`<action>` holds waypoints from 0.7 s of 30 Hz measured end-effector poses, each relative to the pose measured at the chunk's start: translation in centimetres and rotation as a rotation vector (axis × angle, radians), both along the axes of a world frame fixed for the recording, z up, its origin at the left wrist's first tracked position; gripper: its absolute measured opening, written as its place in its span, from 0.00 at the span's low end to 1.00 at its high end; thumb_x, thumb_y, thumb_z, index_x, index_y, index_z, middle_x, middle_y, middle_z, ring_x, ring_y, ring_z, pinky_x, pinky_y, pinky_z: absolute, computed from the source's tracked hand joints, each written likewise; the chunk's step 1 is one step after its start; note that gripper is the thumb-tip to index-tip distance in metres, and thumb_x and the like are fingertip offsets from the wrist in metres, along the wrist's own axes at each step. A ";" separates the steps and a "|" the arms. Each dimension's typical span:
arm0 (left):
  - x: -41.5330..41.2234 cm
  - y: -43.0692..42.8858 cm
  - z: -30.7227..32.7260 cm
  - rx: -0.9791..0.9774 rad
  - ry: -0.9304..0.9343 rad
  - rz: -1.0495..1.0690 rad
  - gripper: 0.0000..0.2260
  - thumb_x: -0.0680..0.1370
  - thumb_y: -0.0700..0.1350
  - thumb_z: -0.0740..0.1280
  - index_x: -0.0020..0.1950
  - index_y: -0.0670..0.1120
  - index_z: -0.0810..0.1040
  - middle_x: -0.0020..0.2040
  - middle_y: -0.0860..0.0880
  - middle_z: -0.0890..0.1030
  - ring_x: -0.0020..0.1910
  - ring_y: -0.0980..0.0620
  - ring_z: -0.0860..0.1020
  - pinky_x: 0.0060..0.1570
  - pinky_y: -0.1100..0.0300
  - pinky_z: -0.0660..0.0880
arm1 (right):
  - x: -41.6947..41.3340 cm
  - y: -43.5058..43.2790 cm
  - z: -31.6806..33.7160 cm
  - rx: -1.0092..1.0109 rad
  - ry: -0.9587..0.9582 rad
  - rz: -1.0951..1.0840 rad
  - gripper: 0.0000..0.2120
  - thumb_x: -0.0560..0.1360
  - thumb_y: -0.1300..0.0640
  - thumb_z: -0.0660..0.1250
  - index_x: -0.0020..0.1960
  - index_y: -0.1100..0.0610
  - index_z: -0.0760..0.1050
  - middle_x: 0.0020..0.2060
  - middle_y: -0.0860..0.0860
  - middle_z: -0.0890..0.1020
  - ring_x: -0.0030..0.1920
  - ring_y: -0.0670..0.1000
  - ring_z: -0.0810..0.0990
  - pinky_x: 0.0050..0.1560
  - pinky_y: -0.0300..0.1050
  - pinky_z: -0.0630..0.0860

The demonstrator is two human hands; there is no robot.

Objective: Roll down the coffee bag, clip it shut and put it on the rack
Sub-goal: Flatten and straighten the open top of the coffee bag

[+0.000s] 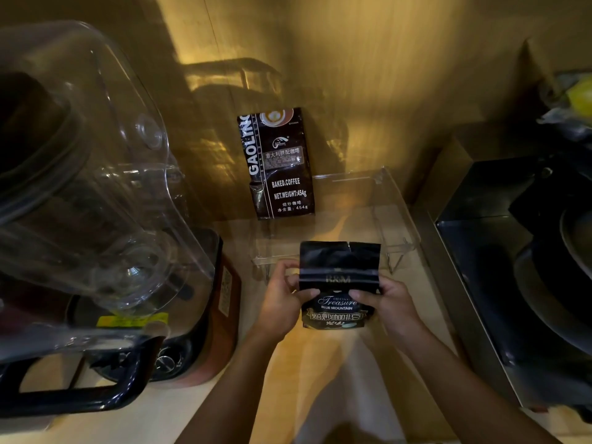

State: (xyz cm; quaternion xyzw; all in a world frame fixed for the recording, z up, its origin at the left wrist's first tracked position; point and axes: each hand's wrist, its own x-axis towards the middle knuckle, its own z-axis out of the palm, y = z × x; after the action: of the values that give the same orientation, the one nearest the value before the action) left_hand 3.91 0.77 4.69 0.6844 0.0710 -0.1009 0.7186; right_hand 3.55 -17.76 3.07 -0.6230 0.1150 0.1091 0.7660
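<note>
Both hands, left [282, 299] and right [389, 302], have fingers clamped on the small black foil coffee bag [339, 283]; its notched top could tear while being rolled.

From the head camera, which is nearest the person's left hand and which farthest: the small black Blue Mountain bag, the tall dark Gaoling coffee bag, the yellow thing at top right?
1. Small black Blue Mountain bag: gripped by the left hand, centre.
2. Tall dark Gaoling coffee bag: behind, against the back wall.
3. Yellow thing: far top right, blurred.
</note>
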 end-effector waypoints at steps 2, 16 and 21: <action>-0.2 -0.1 0.0 0.016 -0.065 0.064 0.29 0.68 0.25 0.67 0.57 0.52 0.63 0.49 0.45 0.78 0.42 0.55 0.81 0.38 0.60 0.80 | -0.2 0.1 0.0 0.019 -0.035 -0.038 0.14 0.64 0.71 0.70 0.44 0.56 0.79 0.35 0.48 0.86 0.37 0.48 0.83 0.31 0.36 0.78; -0.2 -0.2 -0.3 0.165 -0.294 0.134 0.15 0.67 0.28 0.70 0.47 0.46 0.80 0.55 0.45 0.71 0.54 0.68 0.72 0.48 0.73 0.73 | -0.7 -0.4 0.2 -0.103 -0.229 -0.198 0.13 0.66 0.71 0.69 0.44 0.56 0.82 0.35 0.41 0.85 0.38 0.41 0.82 0.33 0.30 0.76; -0.1 -0.3 -0.1 0.344 -0.356 0.121 0.12 0.68 0.33 0.71 0.43 0.50 0.81 0.57 0.48 0.69 0.48 0.61 0.74 0.46 0.72 0.74 | -0.1 -0.5 0.5 -0.192 -0.237 -0.180 0.15 0.66 0.68 0.70 0.37 0.47 0.82 0.34 0.41 0.85 0.38 0.42 0.82 0.32 0.31 0.76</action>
State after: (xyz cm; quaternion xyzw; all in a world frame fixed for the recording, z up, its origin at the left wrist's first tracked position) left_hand 3.76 0.42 4.63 0.7982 0.0004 0.0779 0.5973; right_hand 3.41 -18.31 3.58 -0.6890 0.0890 -0.0455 0.7179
